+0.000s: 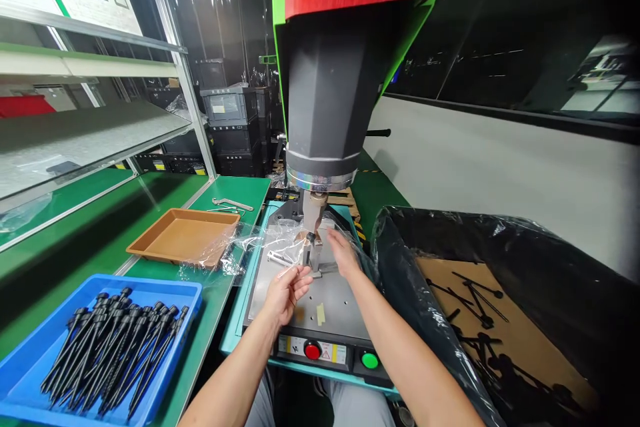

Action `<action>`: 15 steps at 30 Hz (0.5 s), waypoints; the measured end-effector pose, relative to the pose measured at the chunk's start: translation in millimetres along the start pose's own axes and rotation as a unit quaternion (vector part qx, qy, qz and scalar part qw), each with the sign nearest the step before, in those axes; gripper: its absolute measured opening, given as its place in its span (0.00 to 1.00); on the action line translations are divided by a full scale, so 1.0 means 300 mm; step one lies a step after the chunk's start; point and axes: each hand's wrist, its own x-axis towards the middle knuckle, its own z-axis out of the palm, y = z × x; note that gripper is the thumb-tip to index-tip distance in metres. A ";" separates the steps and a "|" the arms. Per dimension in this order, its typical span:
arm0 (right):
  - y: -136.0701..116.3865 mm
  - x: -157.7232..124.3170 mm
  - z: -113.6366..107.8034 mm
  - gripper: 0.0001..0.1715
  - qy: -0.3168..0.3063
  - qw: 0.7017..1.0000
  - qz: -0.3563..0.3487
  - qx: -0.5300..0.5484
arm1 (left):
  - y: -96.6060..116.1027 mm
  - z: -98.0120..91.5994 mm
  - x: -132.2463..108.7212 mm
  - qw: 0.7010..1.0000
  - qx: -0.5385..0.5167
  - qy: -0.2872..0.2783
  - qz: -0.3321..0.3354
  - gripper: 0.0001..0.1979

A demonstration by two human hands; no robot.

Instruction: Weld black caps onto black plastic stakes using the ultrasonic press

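My left hand [285, 290] hovers over the grey press plate [330, 307], fingers curled around a thin pale rod-like piece whose tip points toward the fixture. My right hand [343, 252] reaches to the small fixture [315, 253] under the press horn [314, 210]; its fingers are bent at the fixture, and what they touch is hidden. A small black part sits at the top of the fixture, just below the horn.
A blue tray [30, 367] of several black rods lies front left. An empty orange tray [183, 237] and crumpled clear plastic [240, 247] sit behind it. Red [313, 350] and green [370, 360] buttons face me. A black-lined box [500, 320] with black rods stands right.
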 end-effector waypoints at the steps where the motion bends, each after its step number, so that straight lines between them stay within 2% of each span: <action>1: 0.007 0.012 -0.005 0.31 0.001 1.000 0.001 -0.007 | 0.000 0.000 0.001 1.000 0.001 0.002 0.000 0.09; 8: 0.073 0.044 -0.040 0.29 0.001 0.996 -0.016 -0.084 | -0.017 -0.016 0.013 1.000 0.005 0.005 -0.007 0.10; 13: 0.111 -0.002 -0.047 0.18 -0.019 0.978 -0.056 -0.199 | -0.040 -0.037 0.008 1.000 0.015 -0.009 -0.004 0.14; 15: 0.112 -0.035 -0.036 0.17 -0.039 0.967 -0.069 -0.241 | -0.045 -0.039 0.004 1.000 0.017 -0.014 -0.006 0.15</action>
